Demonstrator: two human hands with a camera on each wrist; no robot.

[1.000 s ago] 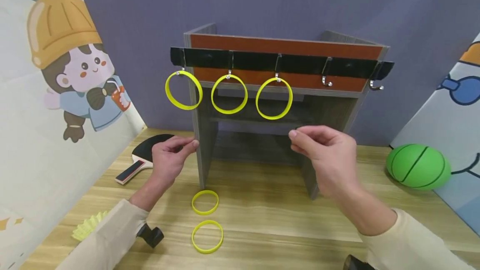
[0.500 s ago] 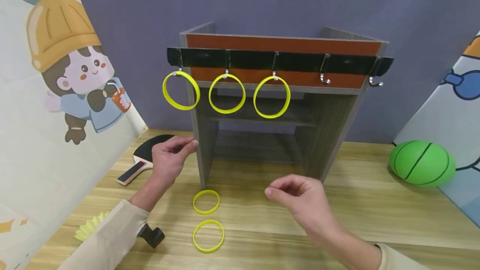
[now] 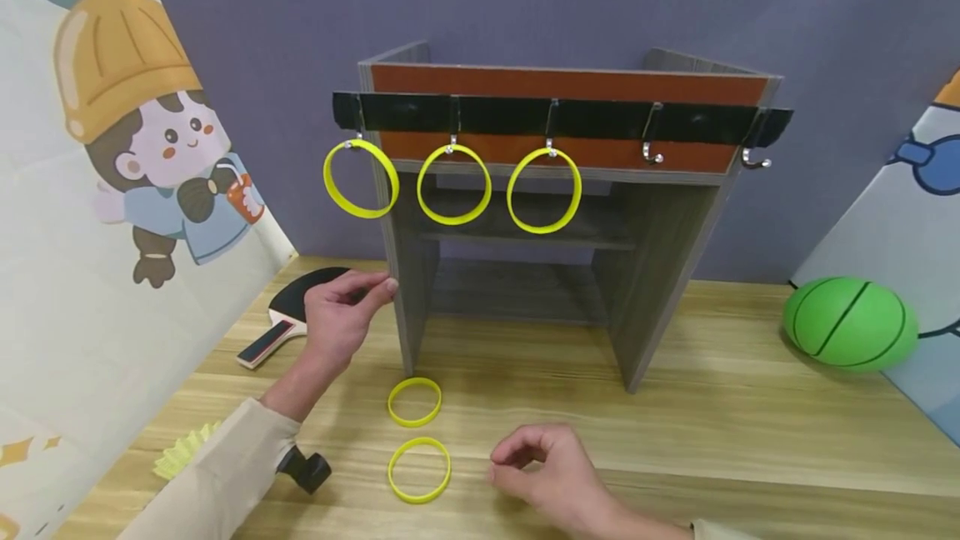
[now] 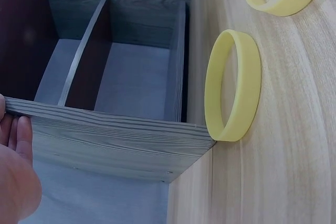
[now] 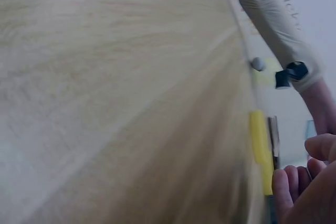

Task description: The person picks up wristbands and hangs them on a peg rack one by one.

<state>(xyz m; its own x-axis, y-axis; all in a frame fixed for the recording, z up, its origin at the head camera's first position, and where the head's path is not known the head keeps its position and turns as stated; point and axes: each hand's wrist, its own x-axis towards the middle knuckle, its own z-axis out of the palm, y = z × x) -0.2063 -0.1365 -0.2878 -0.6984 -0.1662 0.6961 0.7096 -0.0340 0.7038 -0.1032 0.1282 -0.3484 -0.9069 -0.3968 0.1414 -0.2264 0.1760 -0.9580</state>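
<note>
My left hand [image 3: 337, 315] pinches the front edge of the left side panel of a grey wooden shelf [image 3: 648, 273]. Thumb and fingers lie at that edge in the left wrist view too. My right hand [image 3: 551, 473] is low over the table, fingers loosely bent and nothing between them. To its left lies a yellow ring [image 3: 392, 482], with another yellow ring [image 4: 247, 87] behind it by the panel's foot. Three more hang from hooks on the black strip [image 3: 502, 115]: a left ring [image 3: 327, 182], a middle ring [image 3: 422, 200] and a right ring [image 3: 512, 205].
Two bare hooks, an inner hook [image 3: 651, 157] and an end hook [image 3: 753, 161], sit at the strip's right. A table tennis bat [image 3: 288, 315] lies left of the shelf, a green ball [image 3: 851, 323] far right. Something yellow and pleated [image 3: 180, 448] is beside my left sleeve.
My right hand has come down from below the right hanging ring toward the table, moving left to near the front ring. The left hand has stayed on the shelf panel.
</note>
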